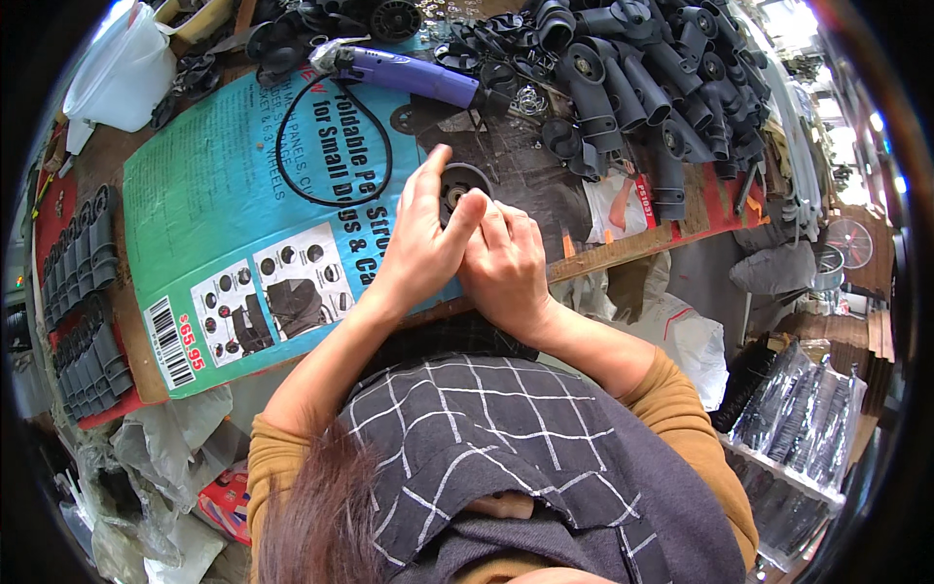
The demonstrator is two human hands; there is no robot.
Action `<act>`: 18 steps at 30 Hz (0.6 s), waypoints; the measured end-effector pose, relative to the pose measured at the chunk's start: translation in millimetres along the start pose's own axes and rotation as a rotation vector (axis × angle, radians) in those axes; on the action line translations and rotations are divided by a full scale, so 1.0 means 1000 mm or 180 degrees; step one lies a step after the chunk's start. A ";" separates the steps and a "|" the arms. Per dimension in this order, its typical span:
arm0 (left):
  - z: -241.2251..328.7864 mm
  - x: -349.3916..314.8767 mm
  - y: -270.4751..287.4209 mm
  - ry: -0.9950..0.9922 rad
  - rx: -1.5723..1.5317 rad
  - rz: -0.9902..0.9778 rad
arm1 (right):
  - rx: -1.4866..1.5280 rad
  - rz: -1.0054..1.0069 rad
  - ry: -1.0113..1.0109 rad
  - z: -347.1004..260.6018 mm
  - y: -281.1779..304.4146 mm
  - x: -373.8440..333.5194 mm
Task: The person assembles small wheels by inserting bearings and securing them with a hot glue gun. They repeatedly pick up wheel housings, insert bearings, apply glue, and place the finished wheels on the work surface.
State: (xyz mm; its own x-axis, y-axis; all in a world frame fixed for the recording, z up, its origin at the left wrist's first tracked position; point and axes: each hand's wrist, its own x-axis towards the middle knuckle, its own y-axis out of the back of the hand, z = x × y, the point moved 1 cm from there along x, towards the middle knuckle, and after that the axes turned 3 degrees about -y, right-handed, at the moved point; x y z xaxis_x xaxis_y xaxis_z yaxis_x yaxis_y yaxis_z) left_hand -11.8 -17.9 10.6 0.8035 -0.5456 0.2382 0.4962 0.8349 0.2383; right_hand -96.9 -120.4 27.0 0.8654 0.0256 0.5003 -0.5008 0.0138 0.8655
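Observation:
A black round plastic part [459, 179] with a hub in its middle stands between my hands at the table's near edge. My left hand [420, 238] grips it, the fingers stretched along its left side and the thumb across its near side. My right hand [508, 263] is closed against the near side of the same part, its fingers bent next to my left thumb; the fingertips are partly hidden. Beyond them lies a purple power screwdriver [413, 78] with a black cord loop [282, 146]. Under my left hand is a flattened blue-green printed cardboard sheet [209, 175].
Black plastic joint parts [637, 83] are heaped at the far right, beside loose metal rings [530, 100]. Rows of similar grey parts [83, 253] line the left edge. A white bucket [122, 68] stands far left. Bagged black parts [793, 419] sit in a crate at lower right.

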 end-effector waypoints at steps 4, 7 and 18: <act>-0.011 0.018 -0.004 -0.0392 0.0422 0.0105 | 0.1743 -0.0069 -0.0843 0.031 0.012 0.013; -0.010 0.019 -0.002 -0.0307 0.0510 -0.0049 | 0.2672 -0.0977 -0.1878 0.054 -0.004 0.031; 0.004 0.026 0.000 0.0142 0.0196 -0.0337 | 0.2086 -0.0626 -0.1773 0.125 -0.007 0.061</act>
State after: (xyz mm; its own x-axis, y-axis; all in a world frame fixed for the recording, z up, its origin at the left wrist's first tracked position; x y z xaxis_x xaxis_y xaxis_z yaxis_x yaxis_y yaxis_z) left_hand 8.1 -32.5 20.7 0.7621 -0.6255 0.1669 0.5591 0.7659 0.3176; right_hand -39.0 -243.8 54.1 0.9023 -0.4102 0.1323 -0.3805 -0.6138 0.6918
